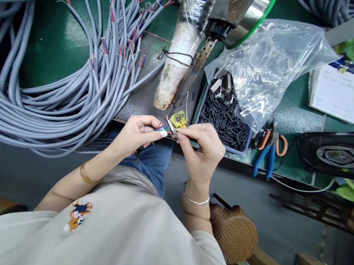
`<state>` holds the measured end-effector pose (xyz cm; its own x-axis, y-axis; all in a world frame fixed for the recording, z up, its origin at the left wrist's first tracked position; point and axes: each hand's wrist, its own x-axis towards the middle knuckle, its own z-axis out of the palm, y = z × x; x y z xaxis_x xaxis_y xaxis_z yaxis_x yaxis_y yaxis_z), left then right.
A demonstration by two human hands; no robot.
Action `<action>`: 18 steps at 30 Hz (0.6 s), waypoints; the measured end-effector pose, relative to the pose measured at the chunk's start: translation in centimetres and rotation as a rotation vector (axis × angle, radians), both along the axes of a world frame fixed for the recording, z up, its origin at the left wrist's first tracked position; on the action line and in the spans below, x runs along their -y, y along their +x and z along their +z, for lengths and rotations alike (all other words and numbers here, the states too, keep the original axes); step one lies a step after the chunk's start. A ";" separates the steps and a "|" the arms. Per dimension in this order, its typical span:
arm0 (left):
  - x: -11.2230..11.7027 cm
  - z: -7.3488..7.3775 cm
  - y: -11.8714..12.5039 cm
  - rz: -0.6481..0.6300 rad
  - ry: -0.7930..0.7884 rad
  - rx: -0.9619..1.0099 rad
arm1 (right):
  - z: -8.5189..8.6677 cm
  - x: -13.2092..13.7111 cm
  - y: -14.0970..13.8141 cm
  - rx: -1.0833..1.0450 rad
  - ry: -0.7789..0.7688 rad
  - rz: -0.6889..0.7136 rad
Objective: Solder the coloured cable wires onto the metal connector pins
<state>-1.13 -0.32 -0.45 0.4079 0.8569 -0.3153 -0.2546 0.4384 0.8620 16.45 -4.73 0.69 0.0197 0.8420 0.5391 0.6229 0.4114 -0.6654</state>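
A: Where is the connector (169, 126) now?

B: Between the two hands, just past the near edge of the bench (51, 57), in front of the lap. A small yellow piece (179, 118) shows right behind it.

A: And the hands?

B: Both are narrowed to a pinch. The left hand (134, 135) has thumb and fingers closed on the coloured wires (162, 129); the right hand (203, 147) nips the connector's right end between thumb and forefinger.

A: So how far along is this one?

B: Partway, I'd judge. Several wires reach the connector's back, but whether each is fixed there is too small to tell. I see no cover on it, so closing it up is probably left.

A: What about the rest?

B: Plenty seems undone. To the left lies a big heap of grey cables (76, 88), many with stripped, coloured ends and nothing fitted on the ends I can see.

A: Are there parts for them?

B: Yes. The tray (239, 152) on the right is full of black tubes (222, 121), with loose connectors (219, 86) on top, partly under a clear bag (261, 69).

A: Any finished ones?

B: None I can pick out; the cables overlap too much to be sure.
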 end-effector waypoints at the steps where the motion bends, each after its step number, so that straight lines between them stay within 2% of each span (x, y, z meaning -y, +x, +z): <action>1: 0.1 0.0 -0.1 -0.017 0.002 0.007 | 0.3 0.1 0.1 0.037 -0.028 0.051; 4: 0.2 0.1 -0.3 -0.064 0.009 0.023 | 0.9 0.5 0.1 0.111 -0.099 0.148; 12: 0.6 0.2 -0.6 -0.123 -0.004 0.043 | 0.8 0.6 -0.3 0.228 -0.125 0.186; 13: 0.7 0.2 -0.5 -0.120 -0.003 0.043 | 0.6 0.8 -0.4 0.217 -0.101 0.139; 15: 0.9 0.3 -0.4 -0.084 -0.001 0.043 | 0.1 1.1 -0.5 0.134 0.001 -0.049; 17: 1.1 0.2 -0.2 -0.024 0.001 0.049 | -0.3 1.3 -0.7 -0.028 0.168 -0.265; 18: 1.1 0.2 -0.2 0.005 0.000 0.050 | -0.5 1.4 -0.8 -0.117 0.248 -0.321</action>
